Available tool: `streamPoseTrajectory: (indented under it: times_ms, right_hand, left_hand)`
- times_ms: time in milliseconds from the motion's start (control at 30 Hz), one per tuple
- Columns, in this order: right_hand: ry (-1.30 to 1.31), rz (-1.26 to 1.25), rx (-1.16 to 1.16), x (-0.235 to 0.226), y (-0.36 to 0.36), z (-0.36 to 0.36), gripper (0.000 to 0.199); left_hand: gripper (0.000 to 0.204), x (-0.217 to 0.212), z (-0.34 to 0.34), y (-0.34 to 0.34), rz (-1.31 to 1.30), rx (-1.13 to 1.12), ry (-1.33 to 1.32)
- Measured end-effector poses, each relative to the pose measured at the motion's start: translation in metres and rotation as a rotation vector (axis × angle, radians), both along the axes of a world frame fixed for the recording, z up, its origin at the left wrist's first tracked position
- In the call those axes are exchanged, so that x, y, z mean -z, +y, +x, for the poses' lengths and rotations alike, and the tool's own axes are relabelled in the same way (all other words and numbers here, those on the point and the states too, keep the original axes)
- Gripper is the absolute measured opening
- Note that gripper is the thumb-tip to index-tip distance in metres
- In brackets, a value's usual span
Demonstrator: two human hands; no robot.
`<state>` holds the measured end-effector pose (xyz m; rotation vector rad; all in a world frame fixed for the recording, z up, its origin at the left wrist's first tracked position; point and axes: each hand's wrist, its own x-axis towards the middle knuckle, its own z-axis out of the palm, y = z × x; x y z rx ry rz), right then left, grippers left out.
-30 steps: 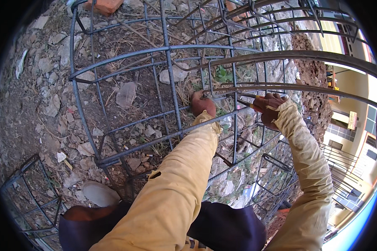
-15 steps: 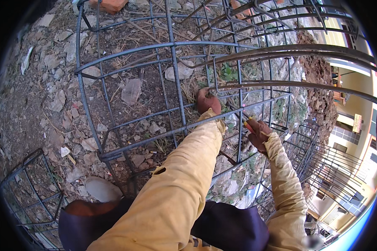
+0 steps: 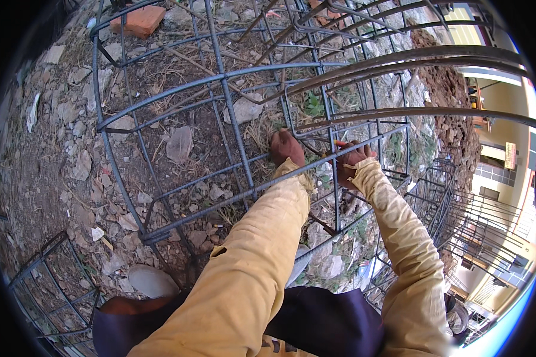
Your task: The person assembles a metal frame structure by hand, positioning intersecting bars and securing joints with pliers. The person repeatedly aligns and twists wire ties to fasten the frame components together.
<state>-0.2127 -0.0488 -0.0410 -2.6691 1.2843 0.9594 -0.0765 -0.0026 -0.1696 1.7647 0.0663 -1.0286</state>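
A cage of tied steel bars (image 3: pixel 223 77) stands over rough ground in front of me. My left hand (image 3: pixel 287 147) reaches inside it, closed in a fist beside a bent bar end; its fingertips and whatever they grip are hidden. Just to the right, my right hand (image 3: pixel 352 162) is wrapped round pliers with red and yellow handles (image 3: pixel 340 143). Only a bit of the handle shows past the fingers. The tool's head points toward the left hand, near where the bars cross, but its jaws cannot be made out.
Long brown bars (image 3: pixel 423 113) curve across from the right. An orange brick (image 3: pixel 139 21) lies at the far left among stones (image 3: pixel 179 144). Another bar cage (image 3: pixel 53 279) rests at lower left, with more cages (image 3: pixel 429 196) and a building (image 3: pixel 497 152) on the right.
My right hand has moved up and left with the pliers, closer to my left hand. The left hand has shifted slightly left, and the whole view has tilted a little.
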Motion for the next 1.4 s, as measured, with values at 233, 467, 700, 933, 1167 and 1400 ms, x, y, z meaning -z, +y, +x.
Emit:
streamPoseTrajectory:
  times_ms: [233,467,700,933,1167,1400]
  right_hand:
    - [0.146,0.081,-0.066,-0.011,-0.009,0.02,0.044]
    - [-0.004,-0.023,-0.198,-0.017,-0.005,0.021,0.028]
    - [0.071,-0.055,-0.098,-0.018,0.001,0.027,0.035]
    - [0.185,0.001,0.174,-0.01,0.007,0.047,0.035]
    - [0.717,0.027,-1.194,0.088,-0.053,-0.16,0.033]
    - [0.145,0.68,0.436,-0.007,-0.031,0.006,0.029]
  left_hand:
    - [0.042,-0.012,0.007,0.002,0.042,0.047,-0.047]
    - [0.047,-0.009,0.003,-0.001,0.067,0.031,-0.015]
    - [0.047,-0.01,0.003,0.0,0.022,0.01,0.03]
    - [0.048,-0.003,0.007,0.0,0.048,0.004,0.014]
    - [0.048,-0.012,-0.023,-0.014,-0.039,0.004,0.174]
    - [0.043,-0.023,0.011,0.002,-0.093,-0.097,0.315]
